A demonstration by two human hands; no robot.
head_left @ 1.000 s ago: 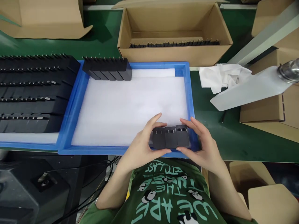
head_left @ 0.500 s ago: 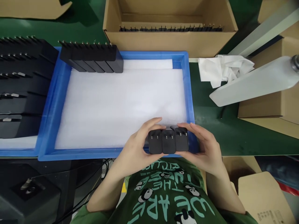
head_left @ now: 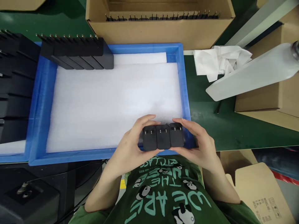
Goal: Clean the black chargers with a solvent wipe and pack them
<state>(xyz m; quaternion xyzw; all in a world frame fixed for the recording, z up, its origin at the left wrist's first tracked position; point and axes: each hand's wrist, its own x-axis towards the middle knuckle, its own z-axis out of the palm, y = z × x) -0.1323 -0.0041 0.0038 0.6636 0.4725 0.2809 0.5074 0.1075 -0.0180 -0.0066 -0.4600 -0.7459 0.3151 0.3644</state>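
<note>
Three black power adapters [head_left: 163, 138] with metal prongs stand side by side between my hands, prong faces toward me. My left hand [head_left: 132, 143] closes on the row's left end, thumb below and fingers above. From the other end my right hand [head_left: 199, 143] grips it the same way. The row is held over the front right corner of a blue tray [head_left: 185, 93] lined with white foam [head_left: 114, 105]. At the tray's back left, a row of black adapters [head_left: 79, 54] stands with prongs upward.
Behind the tray is a cardboard box [head_left: 149, 32] with a row of adapters inside. More black adapters [head_left: 18, 84] fill a tray at left. To the right are crumpled white tissue [head_left: 217, 62], a white plastic bottle [head_left: 252, 73] and another cardboard box [head_left: 259, 93].
The view has shifted, so the trays and boxes appear further left and somewhat higher. Both hands still hold the three adapters in nearly the same pose.
</note>
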